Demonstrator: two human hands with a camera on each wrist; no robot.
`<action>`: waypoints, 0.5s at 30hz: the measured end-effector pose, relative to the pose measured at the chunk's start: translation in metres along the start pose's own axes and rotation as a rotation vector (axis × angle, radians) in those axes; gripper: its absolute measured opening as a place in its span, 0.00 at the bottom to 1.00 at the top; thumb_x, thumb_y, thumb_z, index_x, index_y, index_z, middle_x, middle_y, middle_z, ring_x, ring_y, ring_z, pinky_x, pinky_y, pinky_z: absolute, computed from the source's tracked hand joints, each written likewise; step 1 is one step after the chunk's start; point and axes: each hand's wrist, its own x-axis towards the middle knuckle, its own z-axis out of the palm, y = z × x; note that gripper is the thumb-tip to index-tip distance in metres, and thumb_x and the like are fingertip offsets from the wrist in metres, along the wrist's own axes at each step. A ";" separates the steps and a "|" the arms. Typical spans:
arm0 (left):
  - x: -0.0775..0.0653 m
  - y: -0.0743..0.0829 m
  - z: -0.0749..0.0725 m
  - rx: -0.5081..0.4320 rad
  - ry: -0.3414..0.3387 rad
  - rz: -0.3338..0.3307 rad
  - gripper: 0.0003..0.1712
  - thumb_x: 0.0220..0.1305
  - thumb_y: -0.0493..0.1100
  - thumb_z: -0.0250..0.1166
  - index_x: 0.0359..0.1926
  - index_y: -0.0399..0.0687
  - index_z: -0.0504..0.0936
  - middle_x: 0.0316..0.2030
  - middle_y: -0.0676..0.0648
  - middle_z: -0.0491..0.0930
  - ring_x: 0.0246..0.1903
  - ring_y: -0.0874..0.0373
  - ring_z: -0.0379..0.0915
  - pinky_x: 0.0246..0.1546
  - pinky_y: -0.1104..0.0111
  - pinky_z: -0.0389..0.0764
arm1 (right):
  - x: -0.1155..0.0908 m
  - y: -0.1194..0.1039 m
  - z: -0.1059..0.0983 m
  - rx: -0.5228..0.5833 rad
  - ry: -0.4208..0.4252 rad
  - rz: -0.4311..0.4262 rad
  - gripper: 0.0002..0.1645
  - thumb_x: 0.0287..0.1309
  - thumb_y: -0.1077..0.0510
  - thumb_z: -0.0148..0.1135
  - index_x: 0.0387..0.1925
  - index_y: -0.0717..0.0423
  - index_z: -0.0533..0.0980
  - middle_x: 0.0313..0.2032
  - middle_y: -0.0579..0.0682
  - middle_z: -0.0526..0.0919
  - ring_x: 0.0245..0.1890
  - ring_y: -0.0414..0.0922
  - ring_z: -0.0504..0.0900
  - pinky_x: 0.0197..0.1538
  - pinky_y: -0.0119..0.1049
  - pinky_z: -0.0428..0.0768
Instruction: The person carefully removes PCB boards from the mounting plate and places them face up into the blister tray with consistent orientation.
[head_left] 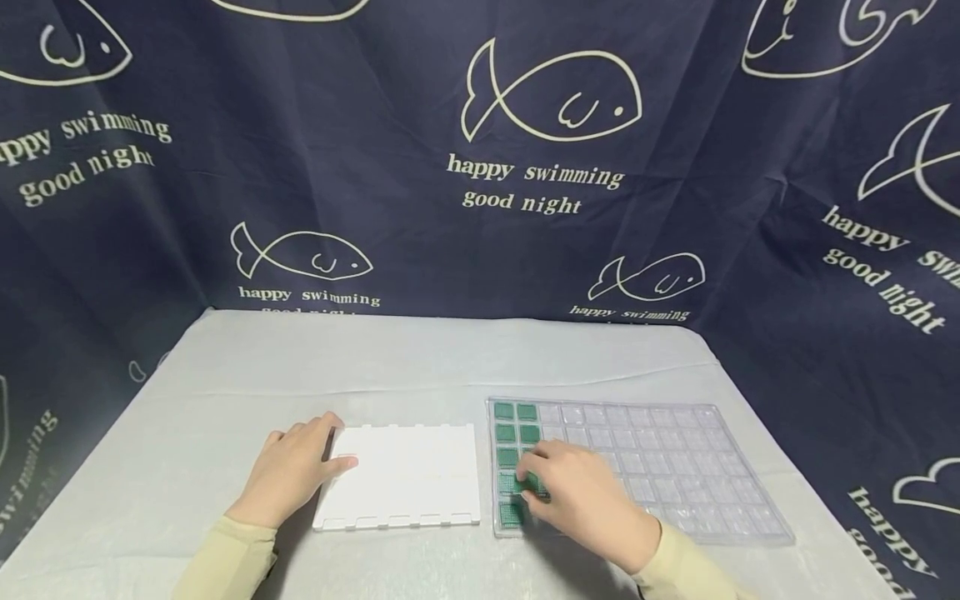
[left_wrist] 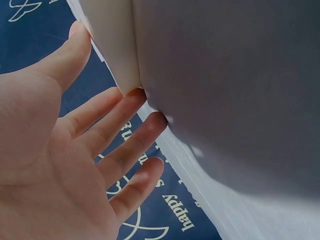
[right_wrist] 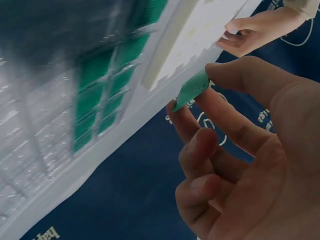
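A flat white board (head_left: 405, 475) with small tabs along its edges lies on the table. My left hand (head_left: 288, 467) is at its left side, thumb over the top face and the other fingers stretched out along the edge, as the left wrist view shows. My right hand (head_left: 577, 492) is over the left part of a clear compartment tray (head_left: 675, 467). Between thumb and fingertips it pinches a small thin green tile (right_wrist: 192, 90) with a dotted surface. Similar green tiles (head_left: 506, 457) fill the tray's left columns, some of them hidden behind the right hand.
Both board and tray lie on a pale cloth-covered table (head_left: 420, 358), side by side with a narrow gap between them. Dark blue curtains (head_left: 420, 150) printed with fish and lettering hang behind and at both sides.
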 end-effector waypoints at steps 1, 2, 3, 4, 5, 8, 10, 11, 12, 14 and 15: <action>0.000 0.000 -0.001 0.001 -0.002 -0.001 0.30 0.59 0.57 0.72 0.55 0.44 0.78 0.48 0.42 0.86 0.45 0.42 0.82 0.44 0.51 0.71 | -0.002 0.002 0.000 0.003 -0.006 0.003 0.12 0.45 0.54 0.80 0.30 0.44 0.82 0.30 0.38 0.83 0.28 0.34 0.78 0.31 0.30 0.78; 0.000 0.000 -0.001 0.001 -0.005 0.000 0.30 0.59 0.57 0.72 0.55 0.44 0.78 0.48 0.42 0.86 0.45 0.42 0.82 0.44 0.51 0.71 | -0.005 0.003 0.001 0.008 -0.015 0.009 0.12 0.45 0.54 0.81 0.29 0.44 0.82 0.30 0.37 0.83 0.27 0.33 0.77 0.30 0.30 0.78; 0.000 0.000 -0.001 0.001 -0.007 0.000 0.30 0.59 0.57 0.72 0.55 0.44 0.78 0.48 0.42 0.86 0.45 0.42 0.82 0.44 0.51 0.71 | -0.007 0.005 0.001 0.011 -0.023 0.014 0.12 0.44 0.54 0.81 0.29 0.44 0.82 0.30 0.37 0.83 0.27 0.31 0.75 0.30 0.30 0.77; 0.000 0.000 -0.002 0.001 -0.008 0.000 0.29 0.59 0.57 0.72 0.55 0.44 0.78 0.48 0.42 0.86 0.45 0.42 0.82 0.44 0.51 0.71 | -0.010 0.006 0.001 0.016 -0.032 0.018 0.12 0.44 0.54 0.81 0.29 0.44 0.82 0.29 0.37 0.83 0.26 0.30 0.73 0.29 0.29 0.76; 0.000 -0.001 -0.002 0.002 -0.008 0.001 0.29 0.59 0.57 0.72 0.54 0.45 0.78 0.48 0.42 0.86 0.45 0.42 0.82 0.44 0.51 0.71 | -0.013 0.008 0.002 0.017 -0.041 0.023 0.12 0.44 0.54 0.81 0.29 0.43 0.82 0.29 0.37 0.82 0.25 0.29 0.72 0.29 0.29 0.75; 0.000 -0.001 -0.002 0.006 0.001 0.006 0.29 0.59 0.57 0.72 0.54 0.45 0.78 0.47 0.43 0.86 0.45 0.43 0.82 0.43 0.51 0.71 | -0.022 0.012 0.004 0.025 -0.067 0.041 0.12 0.45 0.53 0.80 0.29 0.42 0.82 0.29 0.36 0.83 0.25 0.29 0.73 0.27 0.28 0.73; 0.000 -0.001 -0.001 0.008 0.007 0.009 0.28 0.59 0.57 0.72 0.53 0.45 0.78 0.47 0.43 0.86 0.45 0.43 0.82 0.43 0.52 0.71 | -0.027 0.014 0.006 0.020 -0.080 0.051 0.11 0.45 0.52 0.80 0.29 0.40 0.82 0.29 0.35 0.83 0.27 0.31 0.76 0.27 0.29 0.74; 0.000 -0.001 -0.001 0.009 0.009 0.010 0.28 0.59 0.57 0.72 0.53 0.45 0.78 0.47 0.43 0.86 0.44 0.43 0.82 0.43 0.52 0.71 | -0.029 0.015 0.007 0.021 -0.086 0.055 0.11 0.45 0.51 0.80 0.29 0.40 0.82 0.30 0.35 0.83 0.28 0.32 0.78 0.27 0.30 0.75; -0.001 0.000 -0.001 0.010 0.011 0.011 0.28 0.59 0.57 0.72 0.53 0.45 0.78 0.46 0.43 0.86 0.44 0.43 0.83 0.43 0.52 0.71 | -0.031 0.015 0.009 0.023 -0.093 0.056 0.11 0.45 0.51 0.80 0.29 0.39 0.82 0.30 0.34 0.83 0.28 0.33 0.79 0.28 0.30 0.76; -0.001 0.000 0.000 0.010 0.009 0.009 0.28 0.59 0.57 0.72 0.53 0.45 0.78 0.47 0.43 0.86 0.44 0.43 0.83 0.43 0.52 0.71 | -0.034 0.016 0.011 0.025 -0.104 0.057 0.11 0.46 0.50 0.79 0.30 0.39 0.82 0.30 0.34 0.83 0.30 0.34 0.81 0.29 0.32 0.77; -0.001 0.000 0.000 0.010 0.007 0.007 0.28 0.59 0.57 0.72 0.53 0.45 0.78 0.47 0.42 0.86 0.44 0.43 0.83 0.43 0.51 0.71 | -0.035 0.016 0.012 0.023 -0.107 0.054 0.11 0.47 0.50 0.79 0.30 0.38 0.82 0.30 0.33 0.83 0.30 0.33 0.81 0.30 0.32 0.78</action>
